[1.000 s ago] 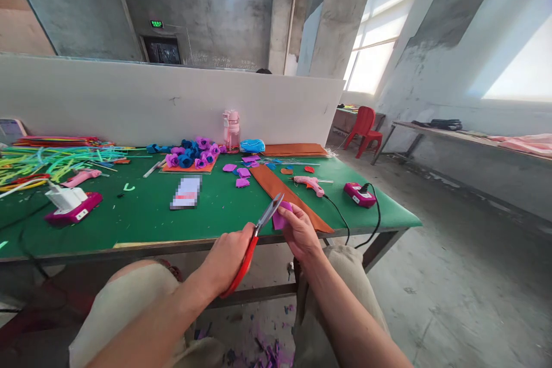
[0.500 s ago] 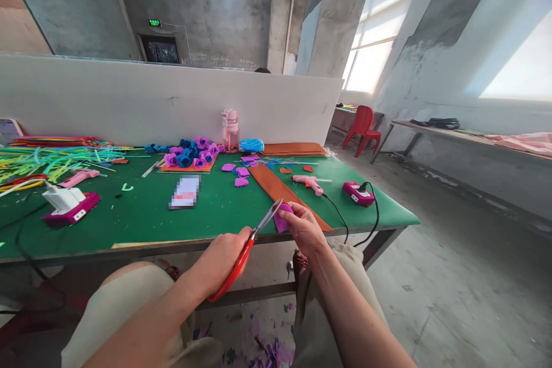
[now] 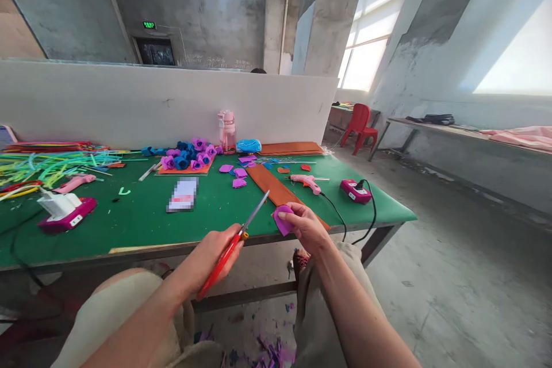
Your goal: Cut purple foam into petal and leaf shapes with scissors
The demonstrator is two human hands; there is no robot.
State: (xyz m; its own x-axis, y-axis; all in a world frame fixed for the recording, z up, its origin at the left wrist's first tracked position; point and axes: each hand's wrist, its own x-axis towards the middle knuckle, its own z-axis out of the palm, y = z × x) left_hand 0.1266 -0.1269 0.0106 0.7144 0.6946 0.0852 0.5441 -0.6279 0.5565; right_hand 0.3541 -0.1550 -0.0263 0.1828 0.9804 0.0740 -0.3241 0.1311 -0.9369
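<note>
My left hand (image 3: pixel 222 248) is closed around the red handles of a pair of scissors (image 3: pixel 254 211), whose blades point up and to the right. Between thumb and fingers, my right hand (image 3: pixel 305 223) pinches a purple paper piece (image 3: pixel 283 221) with a rounded top, over the table's front edge. The blade tips are a short way left of the paper, apart from it. Behind the paper lies a long brown paper strip (image 3: pixel 276 187). Several purple cut pieces (image 3: pixel 240 173) rest left of the strip.
A pink glue gun (image 3: pixel 305 182) and a magenta power strip (image 3: pixel 356 191) sit to the right with cords hanging down. Purple and blue paper flowers (image 3: pixel 190 153), a pink bottle (image 3: pixel 226 131) and a phone (image 3: pixel 183 194) stand or lie farther left. Purple scraps (image 3: pixel 271 351) litter the floor.
The scissors have drawn away from the purple paper, down and to the left, and their blades look closed. The paper now faces me more fully in my right hand.
</note>
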